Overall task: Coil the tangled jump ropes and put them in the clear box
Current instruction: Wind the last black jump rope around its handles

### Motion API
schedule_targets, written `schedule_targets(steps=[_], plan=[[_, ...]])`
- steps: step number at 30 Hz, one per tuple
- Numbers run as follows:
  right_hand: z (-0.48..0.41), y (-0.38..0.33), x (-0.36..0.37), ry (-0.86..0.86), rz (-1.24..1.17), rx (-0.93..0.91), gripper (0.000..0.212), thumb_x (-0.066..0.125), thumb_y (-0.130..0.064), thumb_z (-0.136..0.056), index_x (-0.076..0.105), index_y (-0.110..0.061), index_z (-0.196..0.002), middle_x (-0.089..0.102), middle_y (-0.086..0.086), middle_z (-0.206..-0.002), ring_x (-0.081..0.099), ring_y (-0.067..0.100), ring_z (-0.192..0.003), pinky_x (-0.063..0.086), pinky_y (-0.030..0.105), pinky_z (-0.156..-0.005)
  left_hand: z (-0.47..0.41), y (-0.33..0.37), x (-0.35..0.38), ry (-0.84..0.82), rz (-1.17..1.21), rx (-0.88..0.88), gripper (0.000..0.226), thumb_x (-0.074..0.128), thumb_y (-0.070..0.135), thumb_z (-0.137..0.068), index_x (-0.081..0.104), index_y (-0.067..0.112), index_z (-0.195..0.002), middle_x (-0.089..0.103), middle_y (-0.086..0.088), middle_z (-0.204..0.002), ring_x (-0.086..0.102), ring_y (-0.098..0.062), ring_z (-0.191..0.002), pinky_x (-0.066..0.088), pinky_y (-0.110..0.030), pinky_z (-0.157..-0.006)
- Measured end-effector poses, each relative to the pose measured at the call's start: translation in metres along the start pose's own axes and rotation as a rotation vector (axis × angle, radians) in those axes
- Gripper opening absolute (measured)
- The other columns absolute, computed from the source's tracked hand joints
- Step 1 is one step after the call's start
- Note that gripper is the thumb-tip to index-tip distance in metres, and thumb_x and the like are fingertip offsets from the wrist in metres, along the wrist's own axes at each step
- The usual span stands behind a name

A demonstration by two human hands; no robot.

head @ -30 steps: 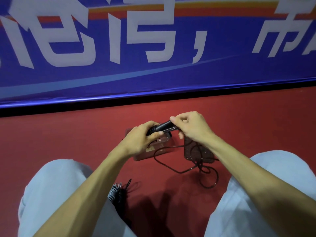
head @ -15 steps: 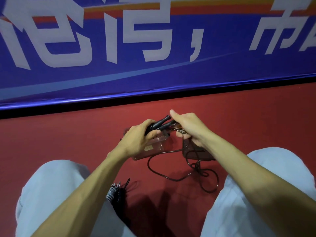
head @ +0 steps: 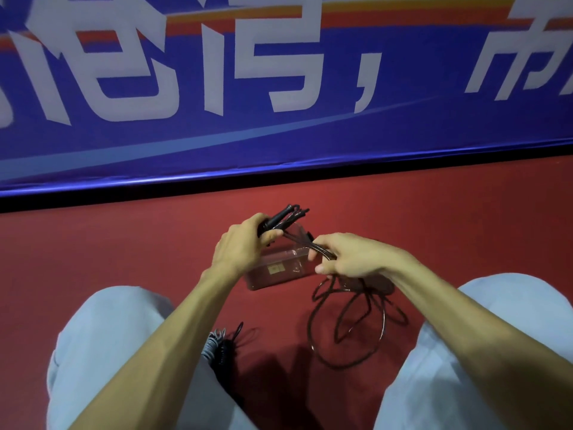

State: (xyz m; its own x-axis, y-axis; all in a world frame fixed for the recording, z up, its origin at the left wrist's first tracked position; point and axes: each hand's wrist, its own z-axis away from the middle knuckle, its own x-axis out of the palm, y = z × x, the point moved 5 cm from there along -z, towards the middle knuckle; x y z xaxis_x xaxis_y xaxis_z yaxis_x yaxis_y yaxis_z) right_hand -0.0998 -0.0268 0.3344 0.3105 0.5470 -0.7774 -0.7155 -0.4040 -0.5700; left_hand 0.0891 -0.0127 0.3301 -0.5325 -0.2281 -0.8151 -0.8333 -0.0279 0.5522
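Hands hold one jump rope above the clear box; left hand grip clamps the black handles; right hand, beside them a second ago, has drawn away, pinching cord strands; slack dangles below that grip onto the floor; coiling is midway.

We see big white Chinese signs on blue banner along far side of red floor. Signs cut off at top, so we cannot read whole words. One white comma sits between signs, clear to read. Orange and yellow stripe runs behind signs near top. Clear box has small yellow label on its near wall; marks on it too small for us to read.
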Motion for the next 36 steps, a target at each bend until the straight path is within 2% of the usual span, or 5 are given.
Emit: schedule_targets(steps=[10, 19, 25, 28, 36], plan=[[0.006, -0.016, -0.013, 0.307, 0.324, -0.313, 0.026, 0.051, -0.008, -0.092, 0.061, -0.032, -0.094, 0.064, -0.013, -0.083, 0.063, 0.012, -0.079, 0.053, 0.040, -0.071, 0.018, 0.023, 0.028, -0.379, -0.361, 0.287, 0.047, 0.049, 0.063, -0.089, 0.048, 0.026, -0.118, 0.066, -0.001, -0.108, 0.061, -0.028, -0.101, 0.039, -0.036, -0.067], [0.010, -0.012, -0.031, 0.595, 0.285, -0.343, 0.006, 0.068, -0.023, -0.085, 0.066, -0.022, -0.090, 0.065, -0.009, -0.086, 0.062, 0.016, -0.083, 0.052, 0.040, -0.070, 0.032, 0.048, 0.017, -0.107, -0.420, 0.392, 0.042, 0.048, 0.072, -0.083, 0.036, 0.034, -0.072, 0.058, 0.007, -0.072, 0.061, -0.021, -0.076, 0.039, -0.032, -0.060], [0.004, 0.008, -0.036, 0.540, 0.191, -0.130, 0.015, 0.053, -0.034, -0.084, 0.065, -0.028, -0.090, 0.066, -0.002, -0.076, 0.062, 0.025, -0.078, 0.048, 0.040, -0.068, 0.026, 0.042, 0.002, -0.347, 0.142, 0.333, 0.025, 0.056, 0.057, -0.086, 0.060, 0.035, -0.098, 0.064, 0.010, -0.082, 0.059, -0.012, -0.076, 0.047, -0.035, -0.073], [-0.002, 0.010, -0.030, 0.492, 0.105, -0.140, 0.035, 0.036, -0.031, -0.073, 0.062, -0.022, -0.094, 0.065, 0.002, -0.073, 0.062, 0.023, -0.071, 0.049, 0.044, -0.064, 0.029, 0.048, -0.008, -0.407, 0.537, 0.274, 0.010, 0.060, 0.037, -0.094, 0.065, 0.027, -0.092, 0.058, 0.013, -0.067, 0.050, -0.004, -0.060, 0.041, -0.019, -0.055], [-0.011, 0.000, -0.015, 0.406, -0.101, -0.106, 0.016, 0.063, -0.030, -0.086, 0.064, -0.019, -0.075, 0.065, -0.001, -0.066, 0.055, 0.006, -0.063, 0.043, 0.029, -0.065, 0.021, 0.045, -0.015, -0.155, 0.883, 0.103, 0.041, 0.057, 0.018, -0.096, 0.053, 0.031, -0.136, 0.067, 0.013, -0.101, 0.063, 0.005, -0.073, 0.047, -0.012, -0.059]])
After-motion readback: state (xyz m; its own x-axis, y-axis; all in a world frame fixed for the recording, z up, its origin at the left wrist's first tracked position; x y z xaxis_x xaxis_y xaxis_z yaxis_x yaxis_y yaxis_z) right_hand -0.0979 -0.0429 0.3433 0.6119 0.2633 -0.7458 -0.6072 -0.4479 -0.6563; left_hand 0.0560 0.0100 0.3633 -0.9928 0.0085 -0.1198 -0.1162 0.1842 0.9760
